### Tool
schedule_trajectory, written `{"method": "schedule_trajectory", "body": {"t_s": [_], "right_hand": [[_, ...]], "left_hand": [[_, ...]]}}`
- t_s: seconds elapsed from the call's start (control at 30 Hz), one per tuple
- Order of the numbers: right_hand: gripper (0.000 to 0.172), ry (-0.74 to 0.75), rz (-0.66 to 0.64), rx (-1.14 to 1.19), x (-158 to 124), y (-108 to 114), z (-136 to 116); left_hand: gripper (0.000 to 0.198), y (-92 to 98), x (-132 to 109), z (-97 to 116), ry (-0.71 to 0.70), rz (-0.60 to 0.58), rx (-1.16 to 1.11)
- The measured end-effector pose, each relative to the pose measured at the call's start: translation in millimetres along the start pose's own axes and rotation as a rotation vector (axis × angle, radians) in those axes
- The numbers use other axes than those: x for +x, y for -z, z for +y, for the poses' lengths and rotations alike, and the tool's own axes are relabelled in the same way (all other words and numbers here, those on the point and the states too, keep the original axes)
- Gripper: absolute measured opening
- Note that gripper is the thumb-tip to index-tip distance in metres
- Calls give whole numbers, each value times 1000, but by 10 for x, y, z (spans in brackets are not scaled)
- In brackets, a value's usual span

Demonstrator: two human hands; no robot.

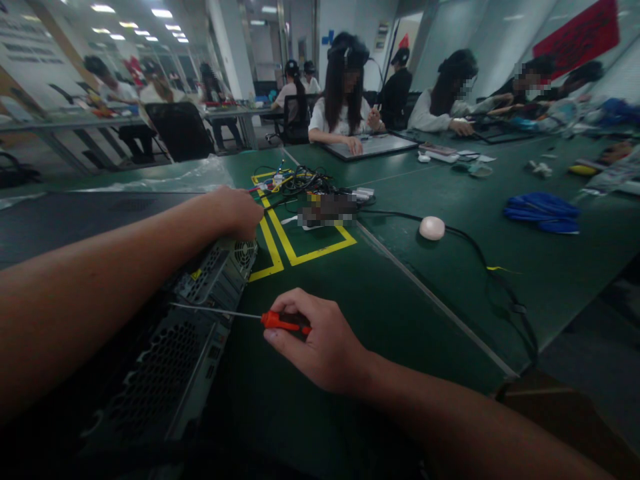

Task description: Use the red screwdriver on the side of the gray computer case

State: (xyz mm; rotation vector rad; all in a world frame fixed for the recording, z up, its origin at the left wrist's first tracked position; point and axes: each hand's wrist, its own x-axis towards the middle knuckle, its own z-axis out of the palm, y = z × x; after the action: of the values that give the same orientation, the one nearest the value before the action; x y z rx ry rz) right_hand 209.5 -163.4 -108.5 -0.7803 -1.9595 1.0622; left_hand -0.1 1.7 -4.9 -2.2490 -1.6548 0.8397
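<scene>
A computer case [215,337] lies at the left, its vented rear panel turned to the right. My right hand [325,340] is closed round the orange and black handle of a screwdriver [280,321]. The long thin shaft points left, and its tip is over or against the panel beside the honeycomb vent; contact cannot be told. Over the far corner of the case, by the round fan grille [245,253], is my left hand [237,212]. Its fingers are curled downward, with the tips hidden, so what they grip does not show.
Yellow tape [320,253] marks the green table [400,313]. A cable tangle [310,180] lies beyond my left hand. A pale mouse [432,228], a black cable and blue cloth [543,212] lie at the right. Across the table, a person [345,100] works over a flat panel.
</scene>
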Motion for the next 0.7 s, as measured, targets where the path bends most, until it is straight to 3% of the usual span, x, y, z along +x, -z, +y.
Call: {"method": "schedule_trajectory", "body": {"t_s": [0.2, 0.37, 0.7], "right_hand": [[15, 7, 3, -10, 1, -11, 16], [15, 0, -3, -3, -2, -7, -4], [14, 13, 4, 4, 6, 5, -13]], "left_hand": [[37, 2, -19, 15, -5, 25, -30], [41, 21, -32, 38, -4, -10, 61], [48, 53, -49, 37, -13, -34, 33]]}}
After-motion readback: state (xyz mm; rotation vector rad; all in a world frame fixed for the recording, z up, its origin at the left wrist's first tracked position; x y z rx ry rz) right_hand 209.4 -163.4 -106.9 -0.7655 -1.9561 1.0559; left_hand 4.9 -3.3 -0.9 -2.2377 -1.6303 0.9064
